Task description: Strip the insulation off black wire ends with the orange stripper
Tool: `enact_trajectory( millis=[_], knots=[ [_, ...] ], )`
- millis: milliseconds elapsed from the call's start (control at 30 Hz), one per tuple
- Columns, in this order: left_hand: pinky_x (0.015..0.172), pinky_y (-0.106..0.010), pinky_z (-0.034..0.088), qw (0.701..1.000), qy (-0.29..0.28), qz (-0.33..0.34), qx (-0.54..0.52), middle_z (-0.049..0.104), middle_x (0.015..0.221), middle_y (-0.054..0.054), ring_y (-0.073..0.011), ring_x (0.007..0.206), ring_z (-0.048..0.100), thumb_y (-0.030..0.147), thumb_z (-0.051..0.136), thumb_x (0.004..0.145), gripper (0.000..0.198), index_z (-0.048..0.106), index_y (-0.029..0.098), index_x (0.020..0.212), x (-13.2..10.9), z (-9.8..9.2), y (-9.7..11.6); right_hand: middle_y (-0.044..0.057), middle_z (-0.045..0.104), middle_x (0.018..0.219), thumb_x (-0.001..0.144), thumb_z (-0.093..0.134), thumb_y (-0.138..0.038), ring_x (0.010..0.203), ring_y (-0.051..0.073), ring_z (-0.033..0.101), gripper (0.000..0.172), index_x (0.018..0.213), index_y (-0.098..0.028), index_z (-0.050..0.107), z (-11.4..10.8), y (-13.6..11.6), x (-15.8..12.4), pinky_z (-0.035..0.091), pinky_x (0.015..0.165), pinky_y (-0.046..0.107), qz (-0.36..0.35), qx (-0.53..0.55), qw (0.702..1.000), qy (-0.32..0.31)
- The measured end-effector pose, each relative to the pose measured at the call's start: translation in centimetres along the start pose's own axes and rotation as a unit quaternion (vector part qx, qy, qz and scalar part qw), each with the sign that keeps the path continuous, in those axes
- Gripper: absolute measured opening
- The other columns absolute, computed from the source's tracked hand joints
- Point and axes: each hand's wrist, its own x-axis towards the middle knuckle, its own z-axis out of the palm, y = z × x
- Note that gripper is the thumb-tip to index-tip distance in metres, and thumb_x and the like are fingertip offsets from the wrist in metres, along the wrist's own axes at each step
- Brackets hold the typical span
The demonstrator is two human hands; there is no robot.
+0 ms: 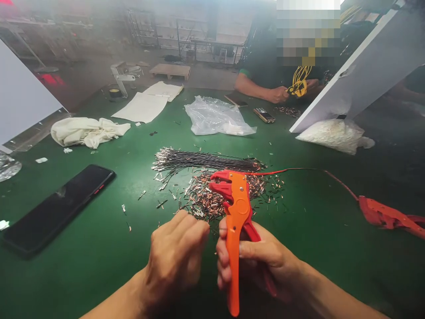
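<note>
My right hand [262,252] is wrapped round the handles of an orange and red wire stripper [239,208], held upright with its jaws pointing left. Just left of it, my left hand [179,248] is closed with the back of the hand up; whatever its fingers hold is hidden. Beyond the hands lies a heap of short wire offcuts [204,195], many with metal terminals and bits of copper. Behind the heap rests a bundle of black wires [206,159] with terminals at its left end.
A phone [59,208] lies at left, a cloth [88,131] behind it. Farther back are paper [142,106], a plastic bag [217,116] and a keypad phone [264,115]. A second red stripper [388,215] lies right. Across the table, a co-worker's hands [280,94] hold yellow wires.
</note>
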Motion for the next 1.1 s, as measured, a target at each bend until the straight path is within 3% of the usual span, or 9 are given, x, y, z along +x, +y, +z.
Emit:
enact_trajectory(
  millis=[100,200,367,500,633,733,833,967,1100],
  knots=[
    [0.052,-0.026,0.035,0.999,-0.028,0.026,-0.013,0.053,0.063,0.000,-0.0128,0.057,0.039,-0.002,0.052,0.082,0.022,0.053,0.015,0.097,-0.1,0.1,0.1,0.006,0.072,0.085,0.080,0.065,-0.007,0.075,0.018,0.073,0.023,0.103,-0.013,0.061,0.0,-0.4,-0.2,0.057,0.079,0.037,-0.011,0.011,1.000,-0.009],
    [0.051,-0.025,0.033,0.999,-0.032,0.007,0.015,0.049,0.061,0.001,-0.0125,0.056,0.036,-0.002,0.053,0.083,0.020,0.053,0.016,0.092,0.0,0.2,-0.4,0.007,0.069,0.092,0.077,0.066,-0.007,0.083,0.019,0.070,0.034,0.110,-0.012,0.060,-0.1,-0.7,-0.4,0.056,0.086,0.044,-0.018,0.032,0.999,-0.029],
    [0.051,-0.025,0.032,0.999,-0.037,-0.015,0.033,0.048,0.062,0.002,-0.0123,0.057,0.037,0.000,0.054,0.084,0.018,0.053,0.016,0.091,0.2,0.3,-0.9,0.005,0.071,0.087,0.080,0.076,-0.017,0.078,0.020,0.073,0.029,0.103,-0.014,0.060,-0.4,-0.1,-0.2,0.057,0.084,0.045,-0.025,-0.022,0.999,-0.015],
    [0.051,-0.025,0.036,1.000,-0.023,0.005,0.013,0.053,0.063,0.000,-0.0121,0.057,0.041,-0.002,0.054,0.082,0.020,0.055,0.016,0.092,0.3,0.0,-0.3,0.005,0.074,0.079,0.074,0.083,-0.024,0.070,0.021,0.075,0.036,0.098,-0.014,0.059,-0.4,0.2,-0.1,0.060,0.070,0.036,-0.043,-0.062,0.996,0.041],
    [0.062,-0.029,0.049,0.998,-0.027,0.060,-0.002,0.068,0.078,-0.007,-0.0163,0.072,0.058,0.003,0.051,0.084,0.017,0.058,0.015,0.093,0.4,-0.3,1.0,0.005,0.075,0.083,0.077,0.082,-0.025,0.075,0.018,0.075,0.035,0.100,-0.015,0.058,-0.4,-0.6,0.1,0.059,0.074,0.032,-0.060,-0.086,0.987,0.118],
    [0.068,-0.027,0.050,0.990,-0.021,0.134,0.033,0.073,0.093,-0.001,-0.0158,0.086,0.063,0.006,0.056,0.083,0.017,0.059,0.023,0.081,0.2,0.2,1.8,0.007,0.076,0.092,0.077,0.081,-0.030,0.083,0.019,0.074,0.038,0.102,-0.017,0.057,-0.4,-1.2,0.2,0.058,0.076,0.030,-0.080,-0.098,0.981,0.150],
    [0.062,-0.027,0.046,0.980,-0.080,0.175,0.045,0.073,0.097,0.004,-0.0128,0.074,0.059,0.007,0.060,0.077,0.020,0.062,0.026,0.085,0.1,0.9,2.1,0.007,0.076,0.089,0.076,0.081,-0.039,0.083,0.019,0.072,0.041,0.102,-0.017,0.058,-0.5,-1.1,0.3,0.056,0.075,0.031,-0.075,-0.141,0.974,0.162],
    [0.052,-0.028,0.036,0.960,-0.185,0.202,0.061,0.066,0.073,0.003,-0.0127,0.060,0.053,0.012,0.054,0.084,0.014,0.061,0.023,0.090,0.5,1.0,2.0,0.002,0.071,0.081,0.073,0.081,-0.046,0.075,0.014,0.066,0.043,0.097,-0.016,0.062,-0.7,-0.3,0.5,0.051,0.072,0.026,-0.087,-0.250,0.947,0.181],
    [0.056,-0.028,0.040,0.960,-0.191,0.201,0.047,0.062,0.070,0.004,-0.0116,0.058,0.052,0.009,0.047,0.084,0.019,0.059,0.023,0.090,0.6,0.9,2.4,0.002,0.070,0.083,0.071,0.083,-0.046,0.075,0.013,0.064,0.043,0.094,-0.016,0.063,-0.6,0.1,0.5,0.049,0.073,0.026,-0.076,-0.245,0.954,0.156]
  ],
)
